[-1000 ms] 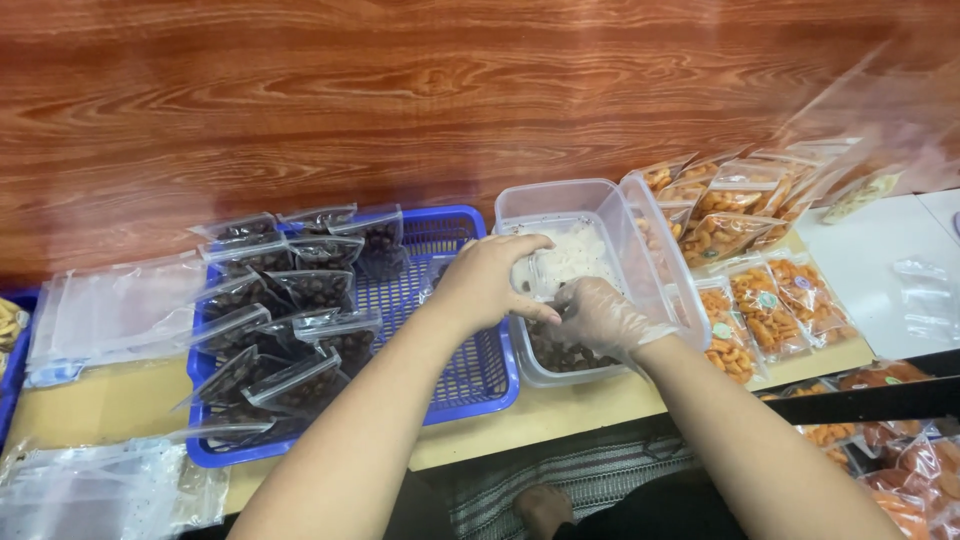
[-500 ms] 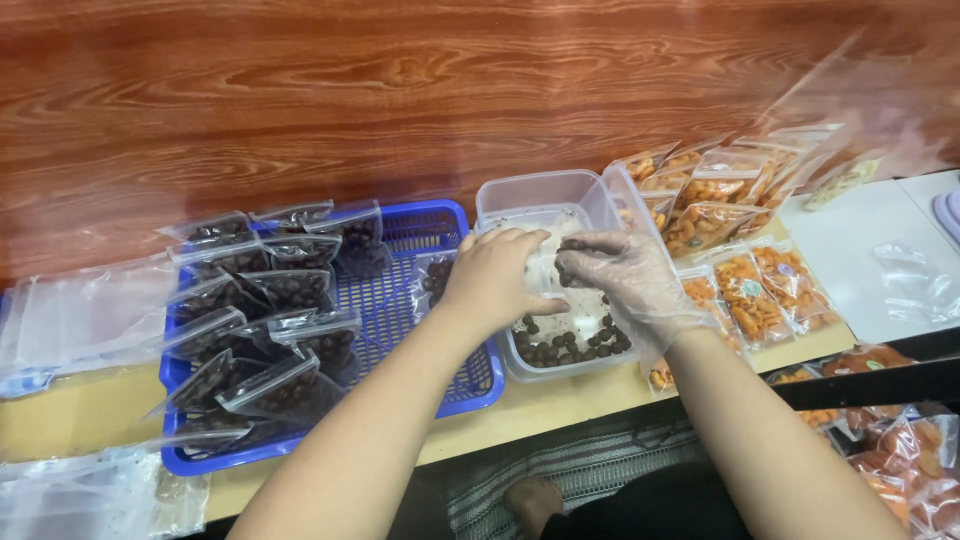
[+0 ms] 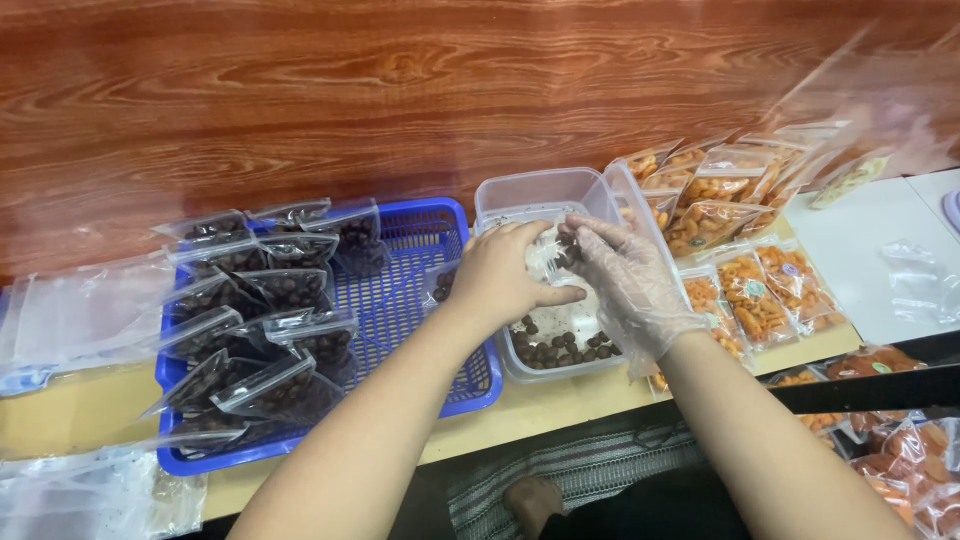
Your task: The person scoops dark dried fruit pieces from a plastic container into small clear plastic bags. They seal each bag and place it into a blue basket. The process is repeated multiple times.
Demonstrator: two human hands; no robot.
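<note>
Clear pouch: small, see-through, crumpled; I see it held over the clear plastic tub.
Axis: mouth faces up, long axis roughly upright, though I cannot tell exactly.
Left hand: bare, pinched shut on the pouch's left edge.
Right hand: gloved, fingertips closed on dark brown balls at the mouth.
Tub: more balls lie inside.
Blue basket: just left of the tub, with filled pouches.

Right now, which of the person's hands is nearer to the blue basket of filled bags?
Left. The left hand holds a small clear bag right beside the blue basket; the gloved right hand is farther away, over the clear tub.
</note>
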